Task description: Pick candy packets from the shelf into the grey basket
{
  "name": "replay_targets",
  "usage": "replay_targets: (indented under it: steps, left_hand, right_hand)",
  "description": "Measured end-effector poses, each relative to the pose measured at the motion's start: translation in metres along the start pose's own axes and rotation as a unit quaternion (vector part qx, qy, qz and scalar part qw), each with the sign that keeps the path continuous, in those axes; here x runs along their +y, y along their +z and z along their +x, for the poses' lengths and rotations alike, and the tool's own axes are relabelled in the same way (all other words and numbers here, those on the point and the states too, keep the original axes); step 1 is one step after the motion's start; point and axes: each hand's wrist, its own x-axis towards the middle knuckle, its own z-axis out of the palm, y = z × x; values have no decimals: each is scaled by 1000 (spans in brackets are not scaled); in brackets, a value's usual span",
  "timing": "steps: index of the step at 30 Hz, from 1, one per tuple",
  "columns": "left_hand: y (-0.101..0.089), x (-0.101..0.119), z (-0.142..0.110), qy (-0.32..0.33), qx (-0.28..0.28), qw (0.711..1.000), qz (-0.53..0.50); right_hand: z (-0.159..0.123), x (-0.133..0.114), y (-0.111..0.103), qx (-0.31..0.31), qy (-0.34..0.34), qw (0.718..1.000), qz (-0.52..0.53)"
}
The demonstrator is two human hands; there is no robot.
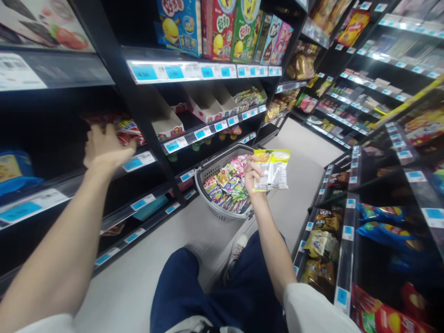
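Observation:
My right hand (254, 175) is closed on the edge of a yellow-and-silver snack packet (275, 173), held up above the floor beside a grey shopping basket (204, 185). Many small colourful snack packets (231, 185) fill the basket, which sits on the floor. Over at the left shelf, my left hand (107, 145) reaches in with its fingers spread. It is at a red packet (130, 132) with blue-and-yellow print, lying near the shelf's front; part of the packet is hidden behind the hand.
Left shelves hold boxed snacks (218, 30), open display cartons (204, 108) and a blue packet (17, 169). Low racks on the right carry bagged snacks (322, 243) and a red bag (385, 312). Black shelf uprights (132, 88) stand near my left arm. Pale floor (305, 143) runs between.

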Motion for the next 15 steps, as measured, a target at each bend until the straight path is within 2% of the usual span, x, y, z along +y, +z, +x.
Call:
replay_targets:
  steps: [3,7,15]
  left_hand:
    - [1,-1,1,3,4,1000,1]
    - [2,-1,0,-1,6,1000,1]
    - [3,1,-2,-3,9,1000,0]
  right_hand:
    - [3,0,-3,-39,5,998,45]
    - [4,3,-2,-56,20,995,76]
    - [1,3,-6,-21,-13,999,30]
